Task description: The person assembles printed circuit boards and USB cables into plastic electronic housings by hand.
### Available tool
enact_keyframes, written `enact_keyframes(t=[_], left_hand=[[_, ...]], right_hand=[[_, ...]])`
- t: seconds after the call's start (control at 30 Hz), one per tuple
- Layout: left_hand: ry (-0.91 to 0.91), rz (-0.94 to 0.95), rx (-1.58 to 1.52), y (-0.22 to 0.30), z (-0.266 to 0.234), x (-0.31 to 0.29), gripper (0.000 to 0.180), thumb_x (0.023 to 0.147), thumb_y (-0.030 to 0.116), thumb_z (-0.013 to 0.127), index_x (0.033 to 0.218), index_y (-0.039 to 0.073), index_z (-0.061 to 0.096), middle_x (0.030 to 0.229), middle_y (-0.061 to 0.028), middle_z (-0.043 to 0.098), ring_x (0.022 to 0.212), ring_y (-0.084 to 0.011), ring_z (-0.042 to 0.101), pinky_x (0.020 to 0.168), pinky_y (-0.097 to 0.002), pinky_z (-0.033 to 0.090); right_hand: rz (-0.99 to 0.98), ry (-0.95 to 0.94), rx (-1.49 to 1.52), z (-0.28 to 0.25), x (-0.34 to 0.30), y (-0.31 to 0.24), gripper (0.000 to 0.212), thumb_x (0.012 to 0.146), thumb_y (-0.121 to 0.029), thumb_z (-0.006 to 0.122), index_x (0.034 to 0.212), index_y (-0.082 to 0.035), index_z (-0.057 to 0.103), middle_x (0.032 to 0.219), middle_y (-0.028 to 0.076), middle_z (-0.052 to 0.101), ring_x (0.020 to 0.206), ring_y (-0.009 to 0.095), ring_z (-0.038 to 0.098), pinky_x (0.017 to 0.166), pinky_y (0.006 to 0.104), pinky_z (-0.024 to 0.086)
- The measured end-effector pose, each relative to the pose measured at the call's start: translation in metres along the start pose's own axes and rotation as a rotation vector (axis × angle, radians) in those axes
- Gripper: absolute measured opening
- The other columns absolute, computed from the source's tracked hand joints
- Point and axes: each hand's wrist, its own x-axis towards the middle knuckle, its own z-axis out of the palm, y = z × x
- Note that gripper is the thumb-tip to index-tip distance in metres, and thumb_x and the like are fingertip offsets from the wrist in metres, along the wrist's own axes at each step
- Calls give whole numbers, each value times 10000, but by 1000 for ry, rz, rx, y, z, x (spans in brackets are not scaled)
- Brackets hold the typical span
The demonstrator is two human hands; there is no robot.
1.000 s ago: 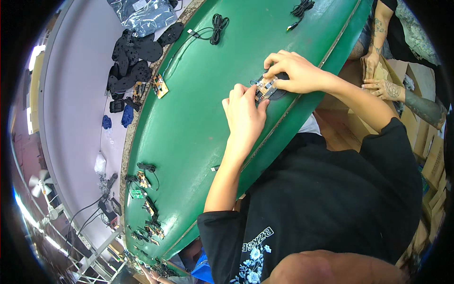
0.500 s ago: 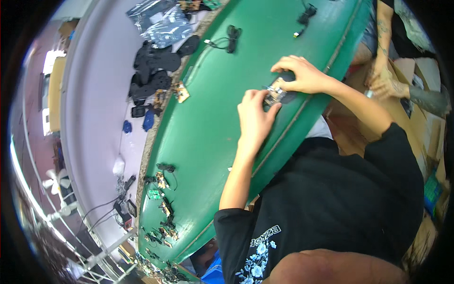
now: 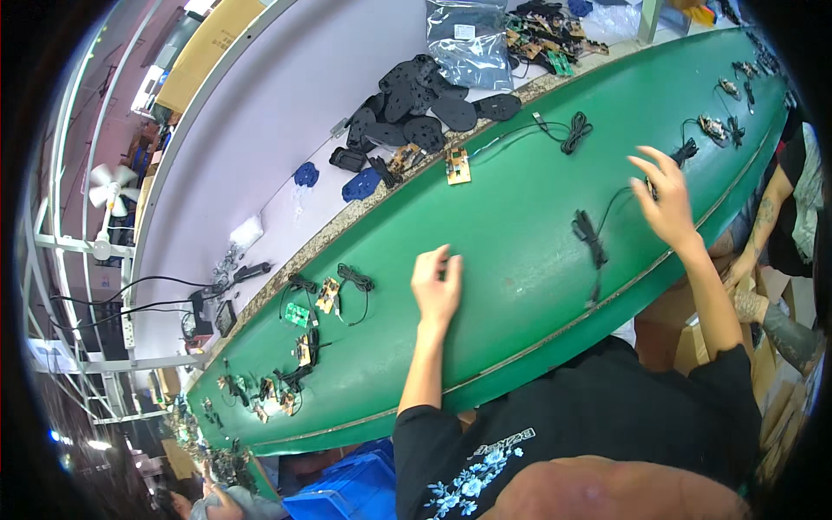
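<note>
My left hand (image 3: 436,284) hovers over the green conveyor belt (image 3: 494,321), fingers half curled and thumb apart, with nothing visible in it. Farther right, my right hand (image 3: 666,198) is open, fingers spread, and holds nothing I can see. Beside it lies a coiled black cable (image 3: 588,232); its lead runs toward that hand. Another black cable bundle (image 3: 685,152) shows just past the fingers. Part of a small item behind the hand is hidden. At the belt's far edge is a tan circuit board (image 3: 458,166), its wire leading to a coiled black USB cable (image 3: 575,133).
Black plastic shells (image 3: 407,95) and blue pieces (image 3: 360,185) lie on the pale ledge, near a silvery bag (image 3: 469,43). Several boards with cables (image 3: 303,347) sit on the belt's left. A blue crate (image 3: 347,490) stands below. Another person's hands (image 3: 747,299) are at right.
My hands have come apart from the board and dark shell they were both holding; the right moved right, the left drew back. The view has turned, showing more of the belt's right end.
</note>
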Motion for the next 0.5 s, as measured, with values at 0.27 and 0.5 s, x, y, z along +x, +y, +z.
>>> enact_keyframes(t=[0.27,0.5], left_hand=[[158,-19,-214,-20,-2,4,151,901,69,711,1028,-11,720,774,-29,609,650,-90,518,583,-249,438],[192,80,-185,-15,-36,-16,275,849,49,728,1120,9,701,952,-84,626,817,-192,590,710,-310,481]], right_hand=[[3,-428,-98,230,220,-109,706,841,-478,714,1415,-116,519,1344,158,603,1299,373,511,1044,621,363],[-229,-136,505,247,218,-142,234,810,-54,681,1044,-50,680,1007,125,681,1006,323,659,921,435,489]])
